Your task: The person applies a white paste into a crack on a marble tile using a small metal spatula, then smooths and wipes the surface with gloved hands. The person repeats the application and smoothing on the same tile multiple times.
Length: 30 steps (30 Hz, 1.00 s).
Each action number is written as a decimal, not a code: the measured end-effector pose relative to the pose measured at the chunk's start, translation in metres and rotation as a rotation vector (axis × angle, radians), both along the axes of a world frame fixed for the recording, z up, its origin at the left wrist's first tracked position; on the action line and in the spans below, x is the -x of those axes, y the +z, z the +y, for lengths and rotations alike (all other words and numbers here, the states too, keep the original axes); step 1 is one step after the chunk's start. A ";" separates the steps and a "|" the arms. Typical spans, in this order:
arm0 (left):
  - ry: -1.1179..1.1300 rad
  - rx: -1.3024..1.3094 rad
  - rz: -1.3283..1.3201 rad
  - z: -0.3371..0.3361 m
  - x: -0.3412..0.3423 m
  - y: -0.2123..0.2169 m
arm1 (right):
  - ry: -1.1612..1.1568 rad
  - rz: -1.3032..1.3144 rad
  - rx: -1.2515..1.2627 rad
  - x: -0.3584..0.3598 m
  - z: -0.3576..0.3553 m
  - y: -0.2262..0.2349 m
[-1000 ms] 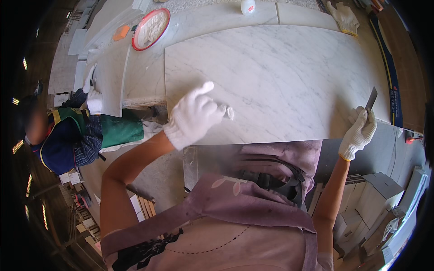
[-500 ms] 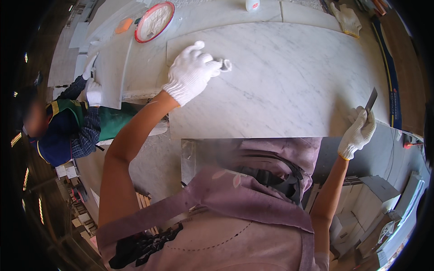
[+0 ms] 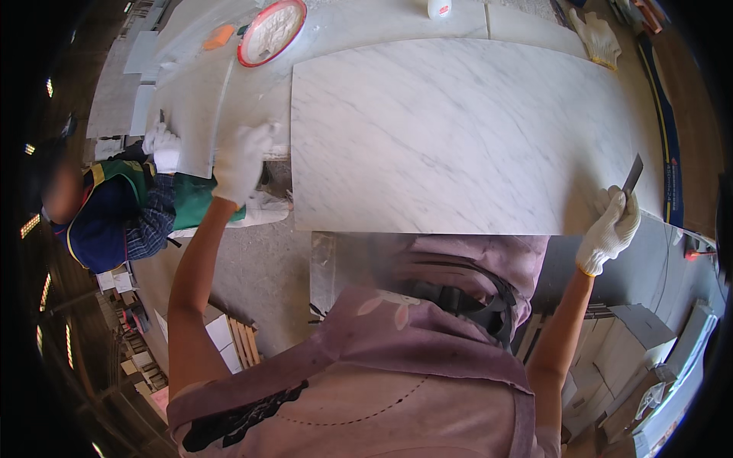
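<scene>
A large pale marble slab [image 3: 458, 137] with grey veins lies in front of me on the work surface. Just past its left edge is my left hand [image 3: 243, 164], in a white knit glove and smeared by motion, so its fingers and anything in them cannot be made out. My right hand [image 3: 609, 233], gloved too, is at the slab's near right corner. Its fingers are closed round a putty knife [image 3: 634, 175], whose flat metal blade points up and away from me.
A red-rimmed basin [image 3: 271, 34] of white paste stands at the far left, beside an orange block [image 3: 219, 37]. A white bottle [image 3: 439, 8] and a loose glove [image 3: 595, 40] lie beyond the slab. At left, a co-worker [image 3: 114, 214] with gloved hands bends over another slab [image 3: 191, 114].
My left hand has swung left off the marble slab; the small greyish wad seen at its fingers before no longer shows. My right hand keeps the putty knife in nearly the same place.
</scene>
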<state>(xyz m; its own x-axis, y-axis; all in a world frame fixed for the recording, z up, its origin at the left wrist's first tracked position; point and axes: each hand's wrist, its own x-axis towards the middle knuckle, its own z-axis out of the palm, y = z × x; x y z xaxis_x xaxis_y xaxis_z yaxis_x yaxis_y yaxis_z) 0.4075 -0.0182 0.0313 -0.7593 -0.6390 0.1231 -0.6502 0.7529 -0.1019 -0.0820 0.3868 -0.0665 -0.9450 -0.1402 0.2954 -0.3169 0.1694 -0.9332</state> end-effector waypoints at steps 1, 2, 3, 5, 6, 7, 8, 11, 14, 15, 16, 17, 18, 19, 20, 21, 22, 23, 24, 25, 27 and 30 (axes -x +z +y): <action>0.074 -0.070 0.163 -0.017 -0.008 0.001 | -0.006 -0.003 -0.006 0.000 0.001 -0.001; 0.210 -0.174 0.276 -0.030 -0.012 0.001 | -0.008 -0.018 -0.009 0.001 0.001 -0.001; 0.417 -0.281 0.337 -0.038 -0.016 0.000 | -0.024 0.007 -0.036 0.001 0.002 -0.002; 0.445 -0.233 0.349 -0.052 -0.014 0.002 | -0.043 0.025 -0.075 0.002 0.002 -0.002; 0.425 -0.171 0.360 -0.057 -0.012 0.004 | -0.024 0.020 -0.055 0.003 0.003 -0.002; 0.493 -0.196 0.411 -0.065 -0.006 0.005 | -0.006 0.004 -0.035 0.003 0.003 -0.002; 0.486 -0.186 0.493 -0.076 0.002 0.004 | 0.013 -0.022 -0.017 0.003 0.003 -0.003; 0.590 -0.195 0.458 -0.104 0.013 -0.002 | -0.002 -0.007 -0.011 0.002 0.003 -0.004; 0.622 -0.124 0.313 -0.123 0.005 -0.012 | -0.008 -0.024 -0.030 0.001 0.003 -0.004; 0.571 -0.071 0.286 -0.126 0.000 -0.015 | -0.011 -0.025 -0.040 0.001 0.003 -0.003; 0.560 -0.098 0.320 -0.128 -0.005 -0.015 | -0.003 -0.040 -0.039 0.001 0.003 -0.002; 0.509 -0.112 0.371 -0.127 -0.010 -0.015 | 0.005 -0.056 -0.040 0.002 0.003 0.001; 0.500 -0.145 0.405 -0.124 -0.014 -0.012 | 0.014 -0.092 -0.047 0.001 0.003 0.004; 0.507 -0.142 0.457 -0.118 -0.014 -0.008 | 0.017 -0.099 -0.022 0.001 0.002 0.008; 0.553 -0.156 0.491 -0.109 -0.012 -0.003 | 0.017 -0.127 -0.001 -0.002 0.000 0.012; 0.620 -0.192 0.518 -0.097 -0.007 0.004 | 0.005 -0.183 0.015 -0.005 -0.002 0.017; 0.579 -0.198 0.529 -0.084 0.002 0.011 | 0.038 -0.162 -0.011 -0.009 -0.007 0.021; 0.560 -0.227 0.533 -0.068 0.014 0.018 | 0.060 -0.168 -0.043 -0.018 -0.012 0.025; 0.552 -0.253 0.534 -0.050 0.028 0.025 | 0.086 -0.143 -0.080 -0.028 -0.019 0.029; 0.376 -0.213 0.544 -0.027 0.044 0.027 | 0.118 -0.113 -0.098 -0.041 -0.030 0.030; 0.058 -0.378 0.732 0.027 0.084 0.026 | 0.301 -0.405 0.030 -0.068 -0.054 0.034; -0.221 -0.555 0.581 0.074 0.139 0.032 | 0.699 -0.684 0.449 -0.108 -0.090 0.045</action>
